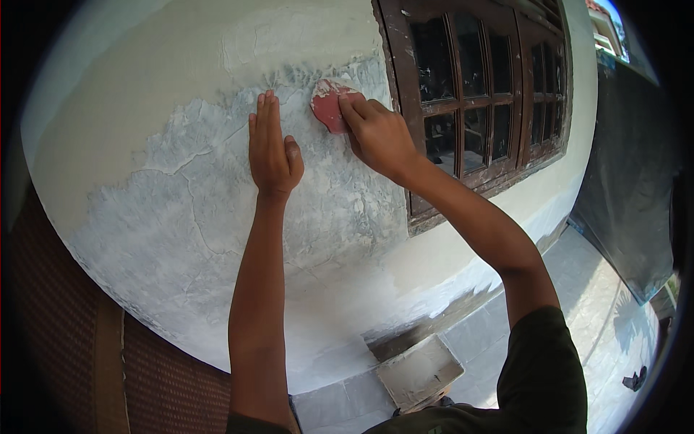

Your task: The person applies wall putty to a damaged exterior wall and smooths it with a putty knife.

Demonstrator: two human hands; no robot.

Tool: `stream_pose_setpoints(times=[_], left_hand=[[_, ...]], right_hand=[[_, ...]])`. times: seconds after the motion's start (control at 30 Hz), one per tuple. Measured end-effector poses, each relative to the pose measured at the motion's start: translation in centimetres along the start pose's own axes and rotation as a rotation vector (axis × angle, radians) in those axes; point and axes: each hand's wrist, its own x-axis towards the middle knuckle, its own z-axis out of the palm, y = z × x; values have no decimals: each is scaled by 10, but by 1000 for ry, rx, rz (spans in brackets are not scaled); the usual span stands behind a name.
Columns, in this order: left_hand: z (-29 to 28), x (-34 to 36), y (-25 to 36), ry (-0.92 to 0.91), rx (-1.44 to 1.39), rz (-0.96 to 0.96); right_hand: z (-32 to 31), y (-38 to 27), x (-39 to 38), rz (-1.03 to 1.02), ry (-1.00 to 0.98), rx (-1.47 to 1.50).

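big plastered wall fills most of the view, cream paint at the top and left, a wide grey-white scraped patch with cracks and flaking edges across its middle and lower part; dark brown wooden window with many small glass panes set in the wall at the right, its frame spattered with pale dust; grey tiled floor below the wall at the lower right, sunlit farther right; dark sheet or tarp hanging at the far right beside the window end; brown patterned surface at the lower left edge, can't tell what it is; flat grey mortar board or tray lying on the floor just under the wall, near the person's body; small dark object on the floor at far right, too small to tell; left hand open and flat, fingers together pointing up, palm pressed on the scraped patch, grasping nothing; right hand just right of it, near the window frame's left edge, fingers pressing a red sanding pad against the wall; the pad is dusty white at its top edge, sits on the upper rim of the grey patch, between the two hands, touching the right fingertips and apart from the left hand
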Motion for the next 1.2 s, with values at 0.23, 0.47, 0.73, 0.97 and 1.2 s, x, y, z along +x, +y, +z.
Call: stream_pose_setpoints(times=[0.23,0.47,0.73,0.97,1.2], left_hand=[[9,4,7,10,-11,7],[-2,-1,-2,-7,18,15],[8,4,7,0,-7,6],[4,3,1,11,4,-1],[10,5,8,15,-3,-4]], right_hand=[[-5,71,37,192,33,-215],[-9,0,-13,95,-118,-25],[3,50,24,193,19,-153],[-15,10,33,77,17,2],[12,41,40,87,27,-246]])
